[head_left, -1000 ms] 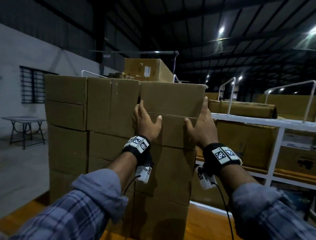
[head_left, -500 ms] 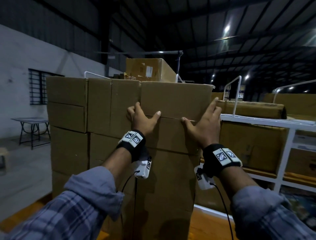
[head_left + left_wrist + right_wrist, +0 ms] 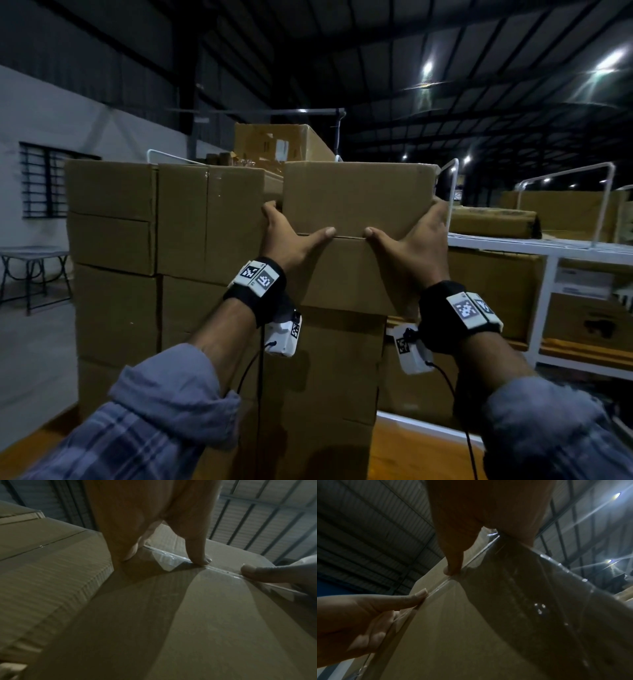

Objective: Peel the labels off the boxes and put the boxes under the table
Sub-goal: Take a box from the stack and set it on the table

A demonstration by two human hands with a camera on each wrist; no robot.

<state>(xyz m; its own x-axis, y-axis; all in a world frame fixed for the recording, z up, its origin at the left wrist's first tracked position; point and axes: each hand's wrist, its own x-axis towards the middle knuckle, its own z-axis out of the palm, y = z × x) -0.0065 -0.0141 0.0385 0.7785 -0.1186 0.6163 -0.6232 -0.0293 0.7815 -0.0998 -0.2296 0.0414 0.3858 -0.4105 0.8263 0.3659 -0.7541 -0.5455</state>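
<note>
A: Fingers (image 3: 270,209) of the left hand (image 3: 287,236) wrap round the top box's (image 3: 356,195) side at 9 o'clock; the right hand (image 3: 414,240) does likewise at 3 o'clock. Both thumbs lie spread along its bottom edge, tips near each other at 6 o'clock.

B: So it's clamped between the palms?

A: Looks so. The box sits atop the stack (image 3: 335,359), at the middle of the head view. I see no label on the near face.

B: How to lift it well?

A: I'd dig the thumbs into the seam, squeeze evenly, then draw it straight toward the chest so the taped (image 3: 539,588) bottom doesn't drag the box below.

B: Risk?

A: The neighbour stack (image 3: 164,240) touches at 9 o'clock; I'd free those fingers first.
</note>
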